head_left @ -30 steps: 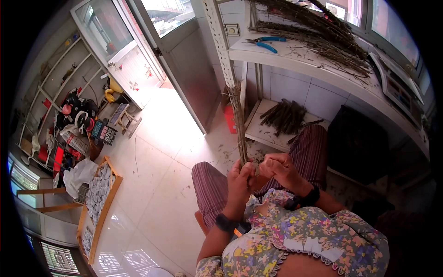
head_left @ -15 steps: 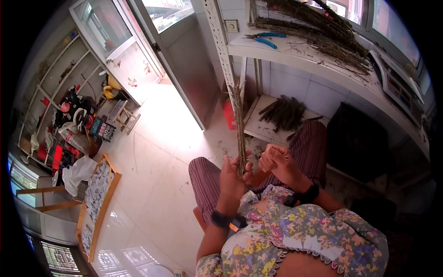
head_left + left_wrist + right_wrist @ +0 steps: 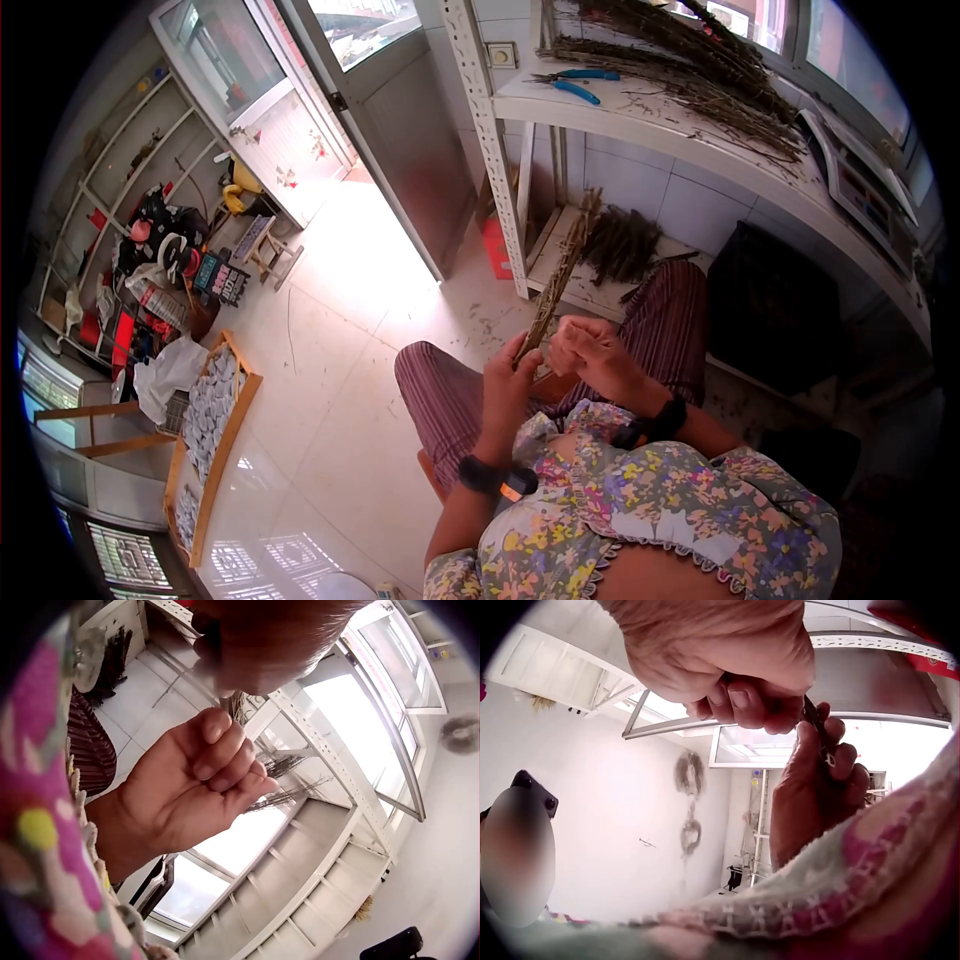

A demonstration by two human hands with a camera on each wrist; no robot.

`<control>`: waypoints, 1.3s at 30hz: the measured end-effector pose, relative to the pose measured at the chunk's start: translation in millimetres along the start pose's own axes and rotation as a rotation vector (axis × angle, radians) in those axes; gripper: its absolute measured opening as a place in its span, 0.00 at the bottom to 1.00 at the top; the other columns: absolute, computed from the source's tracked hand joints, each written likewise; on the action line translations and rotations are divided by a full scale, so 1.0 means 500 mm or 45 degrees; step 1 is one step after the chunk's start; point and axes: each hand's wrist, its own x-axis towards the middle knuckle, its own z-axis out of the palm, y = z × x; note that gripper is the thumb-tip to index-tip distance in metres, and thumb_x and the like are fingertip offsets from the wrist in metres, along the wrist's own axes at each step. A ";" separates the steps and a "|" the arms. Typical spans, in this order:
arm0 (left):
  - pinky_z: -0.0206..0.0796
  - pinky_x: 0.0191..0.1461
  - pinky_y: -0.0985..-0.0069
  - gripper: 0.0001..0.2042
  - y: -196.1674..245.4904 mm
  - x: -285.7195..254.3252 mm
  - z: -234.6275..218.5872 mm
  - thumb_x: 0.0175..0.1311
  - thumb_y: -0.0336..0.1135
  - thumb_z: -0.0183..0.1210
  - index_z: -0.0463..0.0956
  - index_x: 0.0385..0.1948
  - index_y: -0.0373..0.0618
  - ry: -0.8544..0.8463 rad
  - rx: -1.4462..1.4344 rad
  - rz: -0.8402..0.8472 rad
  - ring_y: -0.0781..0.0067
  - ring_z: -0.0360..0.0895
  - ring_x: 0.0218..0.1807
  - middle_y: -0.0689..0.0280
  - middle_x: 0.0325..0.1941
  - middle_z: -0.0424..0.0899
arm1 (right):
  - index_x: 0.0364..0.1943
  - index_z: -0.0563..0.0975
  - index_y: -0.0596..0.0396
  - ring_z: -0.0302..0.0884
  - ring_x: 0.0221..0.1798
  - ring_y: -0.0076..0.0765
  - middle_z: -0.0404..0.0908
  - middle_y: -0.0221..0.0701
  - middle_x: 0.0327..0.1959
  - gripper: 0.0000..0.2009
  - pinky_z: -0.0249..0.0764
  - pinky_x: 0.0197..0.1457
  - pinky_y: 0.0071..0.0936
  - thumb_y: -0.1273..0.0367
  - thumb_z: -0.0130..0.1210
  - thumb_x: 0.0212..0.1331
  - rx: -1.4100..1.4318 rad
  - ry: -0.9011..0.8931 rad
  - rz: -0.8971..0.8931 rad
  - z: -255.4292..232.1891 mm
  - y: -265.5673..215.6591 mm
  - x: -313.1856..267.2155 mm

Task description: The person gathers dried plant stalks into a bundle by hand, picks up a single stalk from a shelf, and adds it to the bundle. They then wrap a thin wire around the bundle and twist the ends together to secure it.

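Observation:
In the head view a slender bundle of dry brown twigs (image 3: 558,282) slants up and to the right from my left hand (image 3: 505,380), which grips its lower end over my lap. Beside that end is my right hand (image 3: 600,355), its fingers curled in. The left wrist view shows the right hand's curled fingers (image 3: 225,761) from the palm side, with nothing visible between them. From the right wrist, the left thumb and fingers (image 3: 840,755) pinch the dark butt of the bundle, close by the right hand's curled fingers.
Blue-handled pliers (image 3: 575,85) and long dry stems (image 3: 680,70) lie on the white shelf (image 3: 620,125). Below it, a pile of short dark bundles (image 3: 622,248) rests on a low board. A black bin (image 3: 775,310) stands right of my knee; a wooden-framed tray (image 3: 245,385) is at left.
The left fingers opened around the bundle, then closed on it again. The bundle's top has swung from upright to a rightward slant. The right hand has stayed curled and moved slightly closer to the left.

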 end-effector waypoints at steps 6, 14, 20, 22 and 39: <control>0.70 0.38 0.64 0.15 0.006 0.006 -0.011 0.60 0.33 0.53 0.72 0.48 0.39 0.045 0.874 0.401 0.50 0.77 0.38 0.52 0.40 0.77 | 0.23 0.63 0.52 0.53 0.21 0.17 0.58 0.21 0.17 0.17 0.55 0.27 0.20 0.63 0.41 0.71 -0.042 0.043 0.077 0.017 0.006 0.021; 0.68 0.30 0.62 0.10 0.065 -0.011 0.002 0.57 0.35 0.54 0.73 0.39 0.43 -0.017 1.259 0.400 0.52 0.76 0.33 0.59 0.32 0.74 | 0.22 0.62 0.52 0.51 0.19 0.20 0.55 0.22 0.16 0.17 0.54 0.28 0.21 0.62 0.41 0.71 0.008 0.068 0.121 0.026 0.010 0.044; 0.66 0.26 0.65 0.05 0.042 -0.007 -0.004 0.53 0.34 0.55 0.71 0.30 0.47 0.034 1.408 0.543 0.58 0.75 0.28 0.62 0.27 0.73 | 0.23 0.63 0.52 0.52 0.20 0.20 0.56 0.22 0.16 0.17 0.56 0.28 0.21 0.61 0.43 0.70 0.078 0.053 0.099 0.024 0.021 0.050; 0.66 0.26 0.65 0.05 0.035 -0.007 -0.006 0.52 0.33 0.55 0.71 0.29 0.48 0.033 1.440 0.581 0.59 0.75 0.27 0.63 0.26 0.72 | 0.23 0.64 0.52 0.54 0.20 0.20 0.57 0.23 0.16 0.16 0.57 0.29 0.22 0.61 0.43 0.70 0.060 0.064 0.114 0.024 0.018 0.049; 0.66 0.26 0.65 0.11 0.124 -0.016 -0.099 0.59 0.36 0.53 0.76 0.18 0.45 -0.052 1.662 0.567 0.58 0.76 0.23 0.62 0.18 0.76 | 0.28 0.76 0.62 0.67 0.28 0.22 0.73 0.28 0.23 0.11 0.67 0.33 0.24 0.67 0.52 0.60 -1.257 0.164 -0.086 -0.088 -0.086 0.018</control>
